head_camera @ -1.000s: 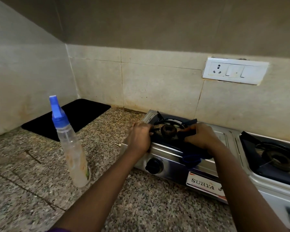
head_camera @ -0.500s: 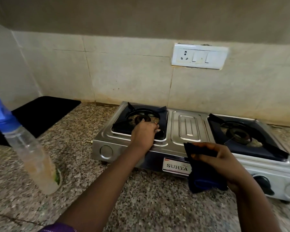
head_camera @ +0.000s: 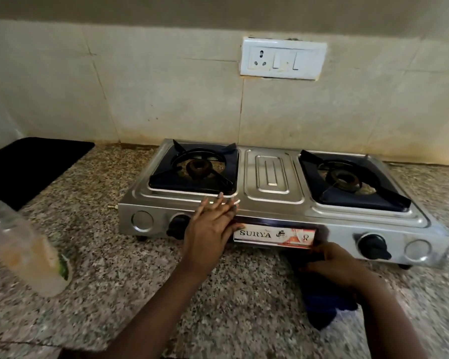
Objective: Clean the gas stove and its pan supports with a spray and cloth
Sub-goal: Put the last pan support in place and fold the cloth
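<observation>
A steel two-burner gas stove (head_camera: 274,174) stands on the granite counter against the tiled wall. A black pan support sits over the left burner (head_camera: 196,168) and another over the right burner (head_camera: 347,178). My left hand (head_camera: 213,229) is open, fingers spread, resting flat on the stove's front edge beside the left knob (head_camera: 176,225). My right hand (head_camera: 332,265) holds a dark blue cloth (head_camera: 322,307) low in front of the stove, below the brand label. The clear spray bottle (head_camera: 24,244) stands at the left edge, its top cut off by the frame.
A black mat (head_camera: 29,164) lies on the counter at the back left. A white socket and switch plate (head_camera: 283,58) is on the wall above the stove. The right knob (head_camera: 372,246) sticks out of the stove front. Bare speckled counter (head_camera: 140,278) lies in front.
My left hand came off the left pan support and drew back to the stove's front edge. My right hand dropped lower with the cloth. The view shifted right.
</observation>
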